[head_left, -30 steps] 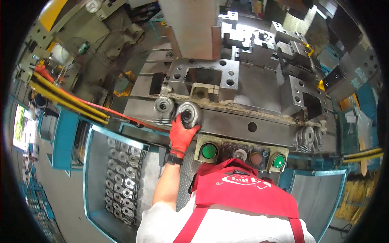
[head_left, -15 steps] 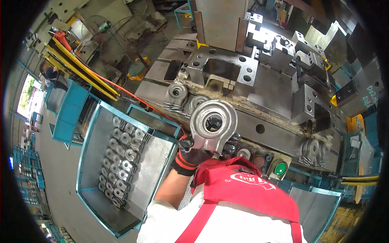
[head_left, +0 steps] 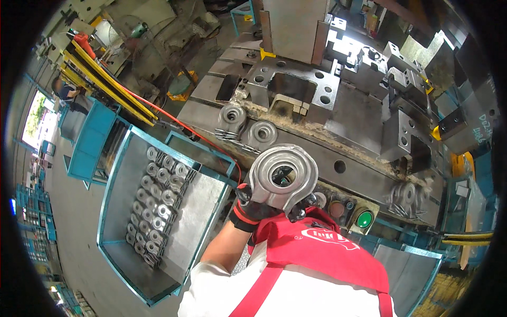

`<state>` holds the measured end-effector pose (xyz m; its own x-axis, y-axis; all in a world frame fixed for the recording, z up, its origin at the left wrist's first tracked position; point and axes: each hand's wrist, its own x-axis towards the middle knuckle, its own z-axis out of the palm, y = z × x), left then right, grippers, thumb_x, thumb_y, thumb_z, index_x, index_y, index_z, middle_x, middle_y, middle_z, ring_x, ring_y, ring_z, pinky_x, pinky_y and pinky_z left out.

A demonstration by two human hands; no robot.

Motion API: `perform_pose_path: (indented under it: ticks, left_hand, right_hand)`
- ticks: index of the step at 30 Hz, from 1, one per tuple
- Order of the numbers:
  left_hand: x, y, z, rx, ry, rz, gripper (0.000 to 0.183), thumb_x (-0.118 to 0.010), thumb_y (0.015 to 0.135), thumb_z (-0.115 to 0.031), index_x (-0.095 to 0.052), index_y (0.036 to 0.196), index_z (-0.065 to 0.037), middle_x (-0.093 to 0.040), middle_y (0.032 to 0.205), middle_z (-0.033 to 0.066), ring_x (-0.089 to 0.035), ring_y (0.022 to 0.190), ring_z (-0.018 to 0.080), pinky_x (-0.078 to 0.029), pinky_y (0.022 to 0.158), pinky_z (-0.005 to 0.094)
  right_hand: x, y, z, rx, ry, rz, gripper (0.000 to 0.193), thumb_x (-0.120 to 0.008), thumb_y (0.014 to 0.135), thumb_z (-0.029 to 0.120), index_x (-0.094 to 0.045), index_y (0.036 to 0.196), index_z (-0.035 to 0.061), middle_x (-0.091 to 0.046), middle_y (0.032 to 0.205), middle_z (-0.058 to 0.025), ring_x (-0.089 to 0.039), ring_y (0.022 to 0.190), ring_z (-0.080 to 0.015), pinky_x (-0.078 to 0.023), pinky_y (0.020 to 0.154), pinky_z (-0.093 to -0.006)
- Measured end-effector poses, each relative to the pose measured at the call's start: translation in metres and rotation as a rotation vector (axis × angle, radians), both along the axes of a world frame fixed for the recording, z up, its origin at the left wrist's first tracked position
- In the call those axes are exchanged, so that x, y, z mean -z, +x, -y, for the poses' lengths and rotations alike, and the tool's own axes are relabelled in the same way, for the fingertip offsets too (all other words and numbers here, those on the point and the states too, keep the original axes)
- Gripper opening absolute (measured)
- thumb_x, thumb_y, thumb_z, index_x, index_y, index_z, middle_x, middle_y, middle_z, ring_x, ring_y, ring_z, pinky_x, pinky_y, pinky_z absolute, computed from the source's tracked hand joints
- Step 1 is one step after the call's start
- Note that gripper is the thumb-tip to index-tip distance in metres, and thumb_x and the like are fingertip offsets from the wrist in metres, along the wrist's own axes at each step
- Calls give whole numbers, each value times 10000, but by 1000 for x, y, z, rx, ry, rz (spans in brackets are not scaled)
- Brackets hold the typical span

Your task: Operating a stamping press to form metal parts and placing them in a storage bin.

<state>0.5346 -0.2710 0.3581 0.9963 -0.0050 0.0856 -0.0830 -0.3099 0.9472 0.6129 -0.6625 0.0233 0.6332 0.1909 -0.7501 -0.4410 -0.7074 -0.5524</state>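
Close in front of my chest, both hands hold up a grey metal ring-shaped part (head_left: 285, 197) with a stepped round rim and a hole through its middle. My left hand (head_left: 251, 208), in a black glove with red trim, grips its lower left edge. Gloved fingers of my right hand (head_left: 301, 207) close on the lower right edge; the rest of that hand is hidden. Just beyond, a similar part (head_left: 262, 134) lies on the front of the machine bed, beside a stack of such parts (head_left: 231, 117).
At left stands a blue-rimmed metal bin (head_left: 113, 185) with rows of ring parts (head_left: 158, 208). Heavy die blocks (head_left: 322, 95) sit on the machine bed. A control box with a green button (head_left: 364, 219) is at right, near another stack of parts (head_left: 406, 198). Another person (head_left: 67, 92) stands far left.
The held part has moved slightly right and nearer my body, and tilted a little. The similar part on the bed behind it now shows more fully.
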Motion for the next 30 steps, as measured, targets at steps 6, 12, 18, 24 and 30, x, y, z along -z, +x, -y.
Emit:
perform_pose_path:
  ticks: [6, 12, 18, 24, 30]
  left_hand:
    - [2, -6, 5, 91, -1288, -53, 745, -616, 740, -476, -359, 1315, -77, -398, 1329, 136, -419, 1189, 297, -341, 1002, 446]
    - [-25, -9, 9, 178, -1586, -29, 835, -616, 700, -566, -344, 1337, -99, -384, 1343, 141, -394, 1208, 313, -317, 1010, 497]
    - [-27, -5, 11, 174, -1939, 72, 748, -549, 765, -560, -359, 1332, -110, -387, 1342, 135, -385, 1212, 328, -302, 1015, 510]
    - [-39, -1, 12, 48, -1944, -4, 723, -526, 794, -530, -343, 1332, -83, -390, 1335, 146, -412, 1191, 328, -319, 1009, 501]
    - [-51, 7, 19, 360, -2141, 93, 725, -515, 803, -513, -315, 1338, -66, -390, 1317, 179, -414, 1177, 371, -316, 1002, 536]
  right_hand:
    - [-1, 1, -3, -12, -4, 1, 284, -534, 820, 274, -630, 973, 56, -635, 948, -156, -602, 878, -259, -458, 761, -369]
    - [-2, 2, -2, -23, -13, 4, 284, -533, 821, 274, -629, 974, 55, -635, 949, -158, -602, 878, -264, -458, 761, -372]
    - [-4, 2, -5, -30, -13, 1, 285, -531, 822, 274, -628, 976, 55, -635, 950, -159, -602, 878, -269, -458, 760, -374]
    - [-4, 2, -4, -34, -16, 1, 285, -530, 822, 273, -627, 977, 54, -634, 951, -160, -602, 878, -274, -458, 760, -377]
    - [-5, 0, -2, -34, -13, -6, 286, -529, 823, 273, -626, 979, 54, -634, 952, -162, -603, 878, -279, -458, 759, -379]
